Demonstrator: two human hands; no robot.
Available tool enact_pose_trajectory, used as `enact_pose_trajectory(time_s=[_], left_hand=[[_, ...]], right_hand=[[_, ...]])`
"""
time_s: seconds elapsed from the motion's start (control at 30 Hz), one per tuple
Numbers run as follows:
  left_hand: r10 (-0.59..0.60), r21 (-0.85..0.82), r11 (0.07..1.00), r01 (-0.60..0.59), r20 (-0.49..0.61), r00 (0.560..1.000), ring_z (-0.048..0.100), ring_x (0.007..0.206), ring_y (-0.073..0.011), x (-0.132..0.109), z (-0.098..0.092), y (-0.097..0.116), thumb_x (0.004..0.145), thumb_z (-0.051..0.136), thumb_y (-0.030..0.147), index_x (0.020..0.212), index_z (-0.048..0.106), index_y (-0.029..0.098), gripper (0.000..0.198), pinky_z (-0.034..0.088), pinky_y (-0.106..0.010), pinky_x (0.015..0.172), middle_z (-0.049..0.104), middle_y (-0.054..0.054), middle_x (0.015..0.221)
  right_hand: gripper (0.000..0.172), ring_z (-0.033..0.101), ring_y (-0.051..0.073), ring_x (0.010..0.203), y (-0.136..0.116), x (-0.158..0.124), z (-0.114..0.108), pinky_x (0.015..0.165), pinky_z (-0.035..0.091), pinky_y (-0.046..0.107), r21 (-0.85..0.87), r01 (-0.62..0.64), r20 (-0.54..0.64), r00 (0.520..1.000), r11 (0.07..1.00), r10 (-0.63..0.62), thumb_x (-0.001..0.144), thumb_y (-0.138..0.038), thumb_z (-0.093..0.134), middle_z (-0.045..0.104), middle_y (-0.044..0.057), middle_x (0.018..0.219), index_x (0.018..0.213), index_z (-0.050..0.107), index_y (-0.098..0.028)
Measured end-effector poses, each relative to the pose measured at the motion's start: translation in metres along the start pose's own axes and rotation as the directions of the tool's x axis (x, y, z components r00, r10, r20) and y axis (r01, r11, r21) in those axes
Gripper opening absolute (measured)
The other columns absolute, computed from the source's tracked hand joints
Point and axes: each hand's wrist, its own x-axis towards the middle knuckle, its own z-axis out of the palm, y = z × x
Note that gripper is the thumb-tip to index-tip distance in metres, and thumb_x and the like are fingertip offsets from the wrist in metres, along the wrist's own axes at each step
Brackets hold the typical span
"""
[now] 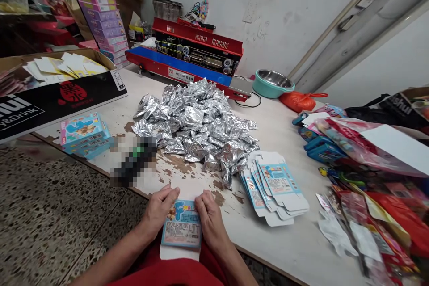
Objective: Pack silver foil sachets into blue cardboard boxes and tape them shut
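Held box (pixel 182 228): "F"; red machine (pixel 189 63): "SITONG"; black carton (pixel 50 103): "Drink"

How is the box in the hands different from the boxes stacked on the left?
The held box has a white flap sticking out; the stacked boxes show none. The held box is between the left hand and right hand; the stacked boxes lie on the table. Both have blue printing and a big F.

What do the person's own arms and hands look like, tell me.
The left hand and right hand are ungloved, with no ring or watch visible. The left forearm and right forearm show no sleeves. Red clothing appears between them.
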Motion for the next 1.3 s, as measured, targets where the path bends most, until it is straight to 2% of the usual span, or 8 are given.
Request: enact_pose_trajectory(time_s=[0.17, 0.37, 0.57, 0.8, 0.97, 1.1, 1.23, 1.3], left_hand=[[-0.002, -0.037, 0.999, 0.005, 0.101, 0.995, 0.057, 0.067, -0.0157, 0.009, -0.010, 0.000, 0.073, 0.068, 0.048, 0.090, 0.070, 0.013, 0.039, 0.045, -0.024, 0.062, 0.064, -0.003, 0.075], [0.055, 0.393, 0.888, -0.239, 0.425, 0.904, 0.063, 0.092, -0.0201, 0.010, -0.020, 0.031, 0.077, 0.066, 0.036, 0.096, 0.075, 0.022, 0.025, 0.046, -0.024, 0.079, 0.072, -0.002, 0.100], [-0.057, 0.353, 0.928, -0.121, 0.454, 0.889, 0.061, 0.103, -0.0220, 0.031, -0.028, 0.037, 0.083, 0.055, 0.038, 0.119, 0.066, 0.016, 0.043, 0.046, -0.026, 0.084, 0.067, -0.008, 0.118], [-0.217, 0.390, 0.911, -0.137, 0.732, 0.646, 0.061, 0.079, -0.0174, 0.037, -0.048, 0.046, 0.082, 0.058, 0.037, 0.101, 0.074, 0.019, 0.031, 0.043, -0.021, 0.066, 0.072, -0.003, 0.090], [0.023, 0.283, 0.957, -0.060, 0.133, 0.991, 0.063, 0.086, -0.0192, -0.010, -0.047, -0.001, 0.081, 0.059, 0.043, 0.095, 0.072, 0.018, 0.032, 0.049, -0.025, 0.075, 0.071, -0.005, 0.095], [0.130, 0.163, 0.980, -0.115, -0.084, 0.988, 0.064, 0.097, -0.0197, -0.039, -0.044, -0.025, 0.083, 0.059, 0.043, 0.087, 0.071, 0.020, 0.026, 0.049, -0.026, 0.086, 0.071, -0.005, 0.104], [0.206, 0.216, 0.961, -0.171, -0.147, 0.968, 0.064, 0.088, -0.0188, -0.028, -0.079, 0.012, 0.084, 0.057, 0.046, 0.091, 0.070, 0.019, 0.030, 0.049, -0.027, 0.079, 0.071, -0.005, 0.097], [0.337, 0.371, 0.905, -0.207, -0.330, 0.882, 0.061, 0.092, -0.0198, -0.012, -0.111, 0.034, 0.083, 0.056, 0.048, 0.099, 0.067, 0.019, 0.034, 0.047, -0.029, 0.082, 0.068, -0.006, 0.099]], right_hand=[[0.051, 0.060, 0.015, 0.069, 0.011, 0.004, 0.002, 0.060, 0.048, 0.027, 0.376, -0.219, 0.093, 0.976, 0.901, 0.199, 0.080, -0.043, 0.065, 0.058, 0.003, 0.096, 0.122, 0.042, -0.024], [0.048, 0.059, 0.015, 0.071, 0.017, -0.001, 0.010, 0.061, 0.050, 0.028, 0.205, -0.136, 0.003, 0.990, 0.969, 0.138, 0.076, -0.040, 0.069, 0.056, 0.006, 0.111, 0.117, 0.051, -0.023], [0.014, 0.044, 0.025, 0.125, 0.006, -0.002, 0.013, 0.104, 0.039, 0.041, -0.159, 0.137, 0.049, 0.990, 0.978, -0.131, 0.088, -0.030, 0.055, 0.042, 0.008, 0.130, 0.089, 0.068, -0.025], [0.022, 0.046, 0.030, 0.127, 0.006, 0.003, 0.012, 0.100, 0.042, 0.044, 0.085, -0.027, 0.126, 0.992, 0.996, 0.016, 0.080, -0.041, 0.065, 0.032, 0.010, 0.150, 0.092, 0.073, -0.025], [0.027, 0.051, 0.029, 0.121, 0.014, 0.000, 0.022, 0.103, 0.036, 0.044, 0.040, -0.079, -0.002, 0.997, 0.996, 0.079, 0.083, -0.041, 0.060, 0.062, 0.014, 0.122, 0.070, 0.068, -0.019], [0.030, 0.062, 0.026, 0.097, 0.012, 0.006, 0.040, 0.080, 0.049, 0.037, 0.192, -0.190, 0.113, 0.979, 0.963, 0.171, 0.076, -0.048, 0.067, 0.065, 0.013, 0.112, 0.080, 0.061, -0.018], [0.051, 0.056, 0.016, 0.058, -0.015, 0.041, 0.062, 0.055, 0.046, 0.027, 0.195, -0.303, 0.261, 0.933, 0.933, 0.249, 0.063, -0.049, 0.077, 0.063, 0.000, 0.069, 0.099, 0.058, -0.018], [0.054, 0.056, 0.016, 0.062, -0.032, 0.063, 0.076, 0.060, 0.046, 0.026, 0.080, -0.189, 0.271, 0.949, 0.979, 0.161, 0.061, -0.045, 0.079, 0.062, -0.001, 0.069, 0.105, 0.063, -0.018]])
